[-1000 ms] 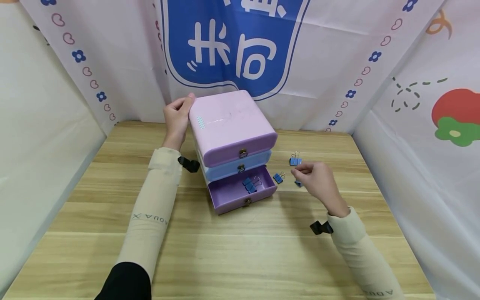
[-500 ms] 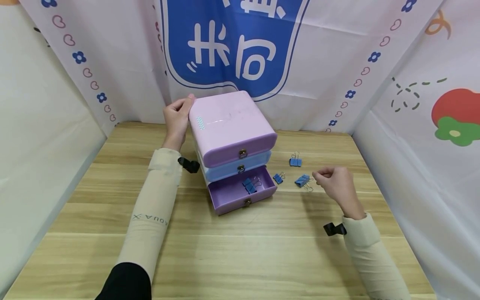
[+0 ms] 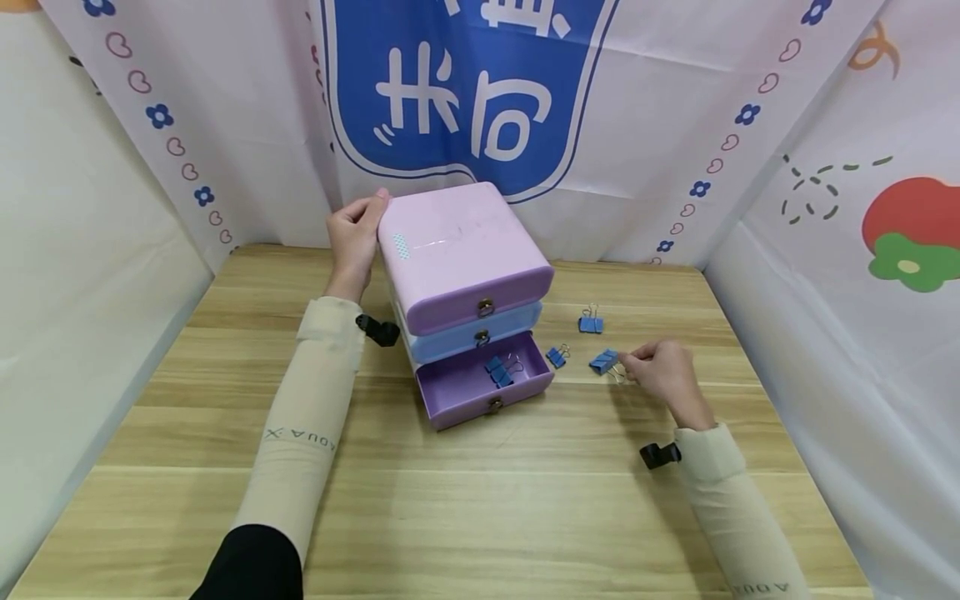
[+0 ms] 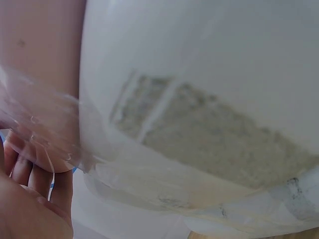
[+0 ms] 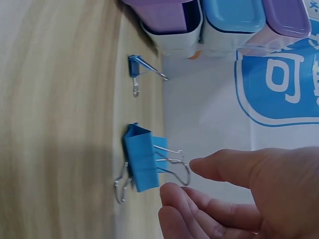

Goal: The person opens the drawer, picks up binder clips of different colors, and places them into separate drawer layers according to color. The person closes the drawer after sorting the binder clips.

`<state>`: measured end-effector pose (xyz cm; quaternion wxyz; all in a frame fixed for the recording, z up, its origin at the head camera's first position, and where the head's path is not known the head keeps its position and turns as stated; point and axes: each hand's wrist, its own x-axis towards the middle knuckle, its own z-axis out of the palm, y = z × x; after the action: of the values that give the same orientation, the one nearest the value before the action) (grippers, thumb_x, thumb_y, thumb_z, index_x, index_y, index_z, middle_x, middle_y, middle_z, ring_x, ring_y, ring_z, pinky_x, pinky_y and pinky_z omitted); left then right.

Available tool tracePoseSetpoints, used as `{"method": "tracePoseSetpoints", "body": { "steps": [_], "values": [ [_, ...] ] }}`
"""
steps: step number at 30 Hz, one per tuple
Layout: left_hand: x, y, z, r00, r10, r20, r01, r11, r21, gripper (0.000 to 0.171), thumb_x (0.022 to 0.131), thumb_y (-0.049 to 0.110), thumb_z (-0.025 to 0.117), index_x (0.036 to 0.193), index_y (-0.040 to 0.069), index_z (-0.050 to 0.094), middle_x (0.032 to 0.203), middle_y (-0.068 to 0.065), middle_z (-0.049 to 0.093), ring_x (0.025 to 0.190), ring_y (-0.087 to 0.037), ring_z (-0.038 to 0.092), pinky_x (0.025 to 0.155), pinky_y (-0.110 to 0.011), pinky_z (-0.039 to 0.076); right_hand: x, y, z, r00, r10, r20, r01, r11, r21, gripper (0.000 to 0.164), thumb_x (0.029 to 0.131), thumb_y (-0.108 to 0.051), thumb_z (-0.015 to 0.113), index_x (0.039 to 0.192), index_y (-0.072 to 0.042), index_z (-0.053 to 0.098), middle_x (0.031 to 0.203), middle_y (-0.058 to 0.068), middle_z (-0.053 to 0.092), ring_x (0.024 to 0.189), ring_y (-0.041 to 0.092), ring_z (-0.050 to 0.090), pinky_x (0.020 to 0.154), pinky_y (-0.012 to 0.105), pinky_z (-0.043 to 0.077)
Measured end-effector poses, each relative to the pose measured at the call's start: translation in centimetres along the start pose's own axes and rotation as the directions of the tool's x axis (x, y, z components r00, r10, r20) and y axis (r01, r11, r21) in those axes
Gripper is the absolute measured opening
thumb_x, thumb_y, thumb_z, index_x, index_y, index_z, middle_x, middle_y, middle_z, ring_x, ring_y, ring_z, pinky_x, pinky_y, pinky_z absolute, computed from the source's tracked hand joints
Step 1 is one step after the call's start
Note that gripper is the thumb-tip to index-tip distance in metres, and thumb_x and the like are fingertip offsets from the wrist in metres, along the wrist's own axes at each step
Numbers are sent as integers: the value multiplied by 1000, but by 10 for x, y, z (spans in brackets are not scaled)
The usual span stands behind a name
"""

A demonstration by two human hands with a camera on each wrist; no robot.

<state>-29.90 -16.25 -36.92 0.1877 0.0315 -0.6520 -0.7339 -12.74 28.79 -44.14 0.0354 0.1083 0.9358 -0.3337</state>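
A small drawer unit (image 3: 465, 229) stands on the table, its purple bottom drawer (image 3: 461, 414) pulled out. My left hand (image 3: 352, 242) grips its back left corner, thumb at the top edge; the left wrist view shows fingers (image 4: 62, 191) bent at its edge. On the right lies a blue binder clip (image 3: 603, 361) with silver wire handles. My right hand (image 3: 663, 371) is at this clip; in the right wrist view thumb and fingertips stand apart on either side of one handle of the binder clip (image 5: 142, 159).
Another blue binder clip (image 3: 590, 324) stands farther back, and a smaller one (image 3: 557, 357) lies beside the drawer. Blue binder clips (image 3: 498, 371) also lie inside the drawer. A printed cloth (image 3: 630, 133) hangs behind the wooden table (image 3: 480, 517).
My right hand first withdrew to the right, uncovering the binder clip, then came back left and lower to its handle. The left hand and the drawer unit have stayed put.
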Motion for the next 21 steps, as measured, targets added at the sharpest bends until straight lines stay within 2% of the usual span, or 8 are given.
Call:
{"method": "tracePoseSetpoints", "body": {
  "steps": [5,11,17,21],
  "values": [
    [0,-1,-1,1000,-7,6,7,1000,0,32,93,43,81,100,13,84,87,10,74,79,-7,62,67,-19,51,4,-1,6,1000,17,20,-17,1000,21,33,104,-30,68,104,1,80,89,13,81,79,22,73,68,26,53],
    [1,-2,-1,1000,1,5,-1,1000,9,30,94,43,80,98,14,84,86,9,74,78,-7,61,66,-18,50,7,-4,10,999,16,32,-18,997,72,28,104,-24,67,107,2,79,94,15,81,84,26,79,66,23,56],
    [0,-2,0,1000,10,6,-10,1000,16,30,94,44,80,98,14,84,85,9,73,78,-6,61,65,-18,49,7,-4,10,999,-8,38,3,991,137,27,106,-21,65,110,2,78,98,17,81,82,22,78,73,33,65],
    [0,-2,-1,1000,4,5,-4,1000,18,30,94,44,80,98,15,83,85,9,73,78,-7,60,65,-18,49,7,-3,8,999,-13,53,2,979,206,29,107,-20,63,114,5,76,102,20,80,87,25,80,77,36,66]
  ]
}}
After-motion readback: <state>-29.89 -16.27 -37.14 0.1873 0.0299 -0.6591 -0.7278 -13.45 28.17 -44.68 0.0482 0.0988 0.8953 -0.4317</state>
